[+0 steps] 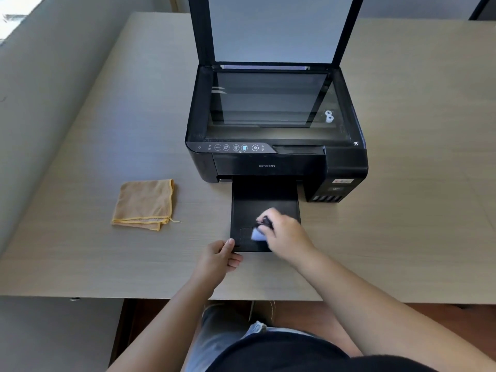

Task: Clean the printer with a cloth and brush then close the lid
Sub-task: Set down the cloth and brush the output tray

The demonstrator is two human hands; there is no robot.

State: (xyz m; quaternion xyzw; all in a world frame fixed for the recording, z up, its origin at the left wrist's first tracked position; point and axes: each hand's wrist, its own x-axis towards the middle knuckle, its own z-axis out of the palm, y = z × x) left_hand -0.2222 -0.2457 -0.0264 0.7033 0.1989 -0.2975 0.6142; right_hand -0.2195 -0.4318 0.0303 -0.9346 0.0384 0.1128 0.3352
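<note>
- I judge the task to be partway through: the brush is at work on the printer's pulled-out tray, low in the centre of the frame.
- The cloth lies folded on the desk at centre left, well apart from the printer, with no hand on it. Whether it has had its turn I cannot tell.
- The lid stands upright at the top of the frame, with the glass bed bare beneath it. Closing it is clearly left to do.
- My right hand reaches in from the lower right, fingers curled round the brush's dark handle, its pale bristles down on the near part of the tray. The brush is blurred, so I cannot give its exact tilt.
- My left hand comes up from the lower centre and pinches the tray's near left corner, thumb on top and fingers tucked under, which I take as steadying it.
- Both forearms cross the near edge of the desk, the right one stretched further than the left.
- Left, as I judge it: finish brushing, wipe with the cloth if needed, then lower the lid.
</note>
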